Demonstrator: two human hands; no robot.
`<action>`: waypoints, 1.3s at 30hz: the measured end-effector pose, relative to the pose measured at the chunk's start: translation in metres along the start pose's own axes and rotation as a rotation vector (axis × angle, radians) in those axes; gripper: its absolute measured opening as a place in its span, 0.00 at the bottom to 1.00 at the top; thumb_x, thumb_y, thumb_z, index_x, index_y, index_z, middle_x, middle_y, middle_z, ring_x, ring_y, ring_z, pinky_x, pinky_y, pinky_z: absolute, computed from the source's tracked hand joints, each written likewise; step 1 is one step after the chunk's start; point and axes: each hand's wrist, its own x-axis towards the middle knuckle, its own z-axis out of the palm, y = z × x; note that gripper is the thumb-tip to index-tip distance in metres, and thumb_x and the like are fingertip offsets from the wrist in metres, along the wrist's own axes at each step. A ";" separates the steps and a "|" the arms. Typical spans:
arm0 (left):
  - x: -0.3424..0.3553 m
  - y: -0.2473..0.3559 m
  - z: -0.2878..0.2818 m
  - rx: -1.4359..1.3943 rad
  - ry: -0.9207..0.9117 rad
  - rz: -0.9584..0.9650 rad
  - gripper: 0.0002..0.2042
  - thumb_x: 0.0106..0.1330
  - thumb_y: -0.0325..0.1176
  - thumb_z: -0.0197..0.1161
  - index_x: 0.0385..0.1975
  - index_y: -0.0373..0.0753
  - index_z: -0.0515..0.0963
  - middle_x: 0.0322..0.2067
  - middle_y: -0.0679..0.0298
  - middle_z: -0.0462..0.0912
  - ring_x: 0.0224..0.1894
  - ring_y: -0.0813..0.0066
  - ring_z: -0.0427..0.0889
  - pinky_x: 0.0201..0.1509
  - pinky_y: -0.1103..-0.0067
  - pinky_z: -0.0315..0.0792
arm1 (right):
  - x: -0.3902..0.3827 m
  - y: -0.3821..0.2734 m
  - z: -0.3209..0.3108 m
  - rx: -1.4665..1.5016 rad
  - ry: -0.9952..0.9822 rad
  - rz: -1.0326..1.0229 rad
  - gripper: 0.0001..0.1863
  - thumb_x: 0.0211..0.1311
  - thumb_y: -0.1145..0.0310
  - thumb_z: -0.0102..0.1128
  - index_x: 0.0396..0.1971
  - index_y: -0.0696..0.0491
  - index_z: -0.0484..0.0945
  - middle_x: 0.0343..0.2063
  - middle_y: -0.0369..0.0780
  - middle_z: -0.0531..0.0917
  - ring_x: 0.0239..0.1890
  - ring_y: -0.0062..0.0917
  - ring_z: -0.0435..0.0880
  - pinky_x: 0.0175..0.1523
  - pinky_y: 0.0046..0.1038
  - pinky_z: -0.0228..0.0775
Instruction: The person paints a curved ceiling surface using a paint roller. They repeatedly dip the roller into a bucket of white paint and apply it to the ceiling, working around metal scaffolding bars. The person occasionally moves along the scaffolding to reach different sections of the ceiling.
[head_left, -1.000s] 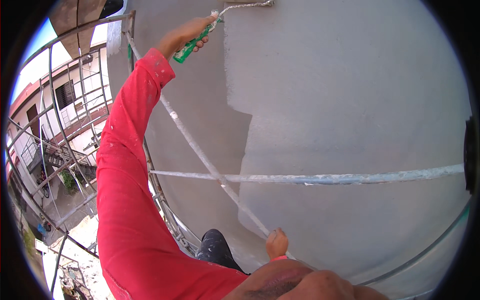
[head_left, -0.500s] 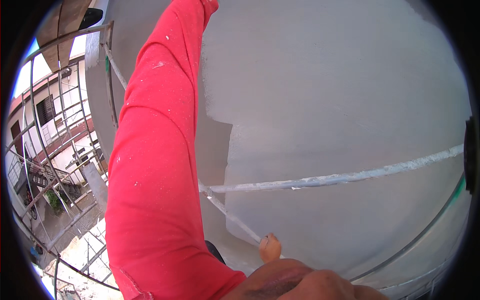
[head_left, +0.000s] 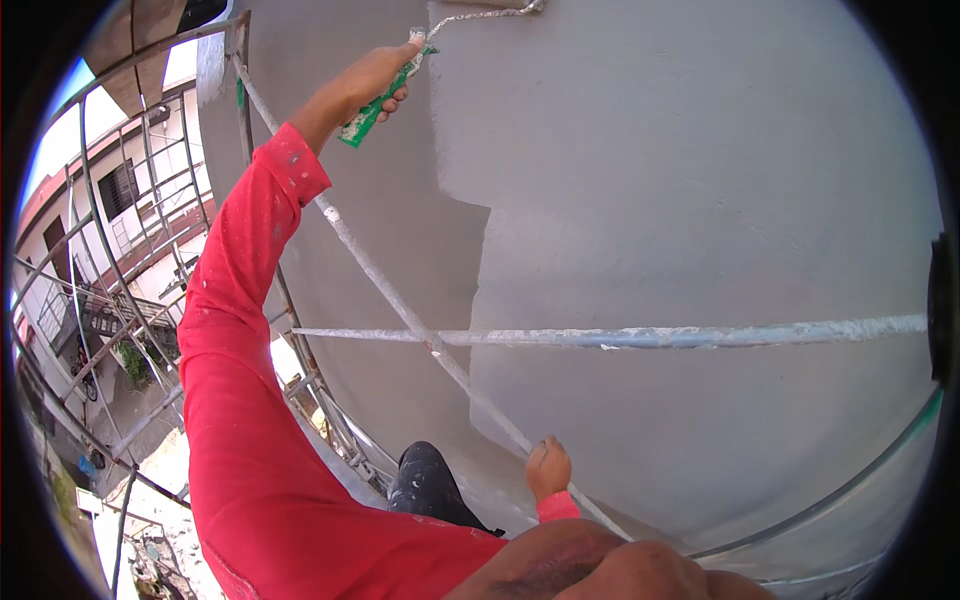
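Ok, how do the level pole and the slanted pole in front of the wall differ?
The level pole runs nearly straight across the view; the slanted pole drops from upper left to lower right. The right hand grips the slanted pole, while no hand is on the level pole. Both look pale and blotchy.

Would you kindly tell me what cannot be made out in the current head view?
All in the head view:
Roller sleeve: mostly cut off by the top edge.
Middle of the green handle: hidden by the left hand.
Part of the diagonal pole: covered by the right hand.
Dark trousers: mostly hidden by the red shirt.
Blue item on the ground: too small to identify.
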 end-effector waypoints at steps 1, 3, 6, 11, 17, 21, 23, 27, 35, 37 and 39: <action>0.001 0.001 0.001 -0.008 -0.003 0.014 0.25 0.74 0.64 0.48 0.33 0.45 0.66 0.19 0.72 0.67 0.15 0.87 0.64 0.15 0.85 0.61 | 0.000 0.000 -0.001 -0.006 -0.008 0.008 0.10 0.59 0.68 0.52 0.32 0.59 0.78 0.29 0.55 0.83 0.33 0.55 0.83 0.40 0.51 0.75; 0.010 0.010 0.000 -0.027 -0.002 0.048 0.25 0.74 0.63 0.48 0.33 0.45 0.66 0.19 0.72 0.67 0.15 0.87 0.64 0.15 0.85 0.61 | 0.001 -0.001 -0.005 -0.021 -0.019 0.017 0.10 0.59 0.68 0.52 0.33 0.59 0.78 0.30 0.55 0.84 0.34 0.55 0.83 0.40 0.51 0.75; 0.043 0.026 -0.014 -0.032 -0.041 0.158 0.22 0.79 0.56 0.44 0.46 0.44 0.74 0.19 0.70 0.68 0.16 0.77 0.67 0.18 0.77 0.65 | 0.001 0.003 0.002 0.028 0.028 -0.005 0.11 0.59 0.68 0.52 0.33 0.60 0.79 0.31 0.56 0.84 0.35 0.55 0.83 0.41 0.51 0.75; 0.020 0.024 -0.004 0.014 -0.043 0.065 0.23 0.77 0.59 0.45 0.41 0.42 0.71 0.20 0.70 0.68 0.17 0.82 0.67 0.18 0.81 0.65 | 0.000 0.000 0.001 0.012 0.042 0.026 0.12 0.59 0.68 0.51 0.35 0.59 0.80 0.32 0.56 0.84 0.35 0.55 0.84 0.43 0.51 0.75; 0.031 0.045 -0.014 0.046 -0.017 0.112 0.22 0.78 0.58 0.44 0.40 0.43 0.71 0.21 0.69 0.69 0.17 0.79 0.68 0.19 0.79 0.66 | -0.001 -0.002 -0.001 -0.016 0.011 0.037 0.13 0.60 0.66 0.50 0.35 0.59 0.80 0.31 0.55 0.84 0.35 0.55 0.83 0.43 0.51 0.75; 0.095 0.084 -0.034 -0.029 -0.004 0.244 0.22 0.78 0.58 0.45 0.44 0.44 0.73 0.22 0.69 0.71 0.18 0.78 0.69 0.19 0.76 0.67 | 0.000 -0.006 0.002 -0.008 0.021 0.042 0.12 0.61 0.66 0.50 0.34 0.58 0.80 0.30 0.55 0.84 0.34 0.55 0.83 0.42 0.51 0.75; 0.117 0.107 -0.035 -0.151 -0.035 0.291 0.19 0.77 0.56 0.49 0.48 0.46 0.74 0.23 0.70 0.71 0.18 0.79 0.69 0.18 0.79 0.66 | 0.000 0.001 0.001 0.006 0.018 0.041 0.12 0.61 0.67 0.51 0.34 0.59 0.79 0.30 0.55 0.84 0.34 0.55 0.83 0.42 0.51 0.75; 0.140 0.138 -0.026 -0.331 -0.004 0.452 0.18 0.76 0.54 0.52 0.49 0.47 0.75 0.23 0.71 0.70 0.18 0.81 0.68 0.16 0.82 0.64 | -0.003 0.007 0.004 -0.012 0.048 0.008 0.11 0.60 0.67 0.52 0.32 0.60 0.78 0.29 0.55 0.83 0.33 0.55 0.83 0.40 0.52 0.75; 0.068 0.058 0.008 -0.109 0.081 0.218 0.20 0.78 0.55 0.46 0.45 0.44 0.73 0.22 0.70 0.70 0.18 0.80 0.69 0.19 0.81 0.67 | 0.003 -0.005 -0.001 -0.013 0.029 0.032 0.11 0.60 0.67 0.52 0.32 0.60 0.78 0.29 0.55 0.83 0.32 0.55 0.83 0.39 0.52 0.74; 0.036 0.012 0.025 -0.107 0.043 0.141 0.20 0.79 0.55 0.45 0.42 0.44 0.72 0.21 0.70 0.70 0.18 0.80 0.69 0.19 0.80 0.68 | 0.002 0.000 0.000 -0.024 -0.006 0.039 0.11 0.60 0.67 0.52 0.33 0.60 0.77 0.29 0.55 0.83 0.32 0.55 0.82 0.39 0.52 0.74; 0.003 -0.017 0.045 -0.120 0.009 0.070 0.21 0.78 0.58 0.45 0.39 0.43 0.70 0.20 0.70 0.69 0.17 0.81 0.68 0.19 0.81 0.66 | 0.003 0.002 -0.007 -0.053 -0.018 0.056 0.11 0.60 0.67 0.52 0.33 0.59 0.77 0.29 0.55 0.83 0.32 0.55 0.82 0.39 0.52 0.74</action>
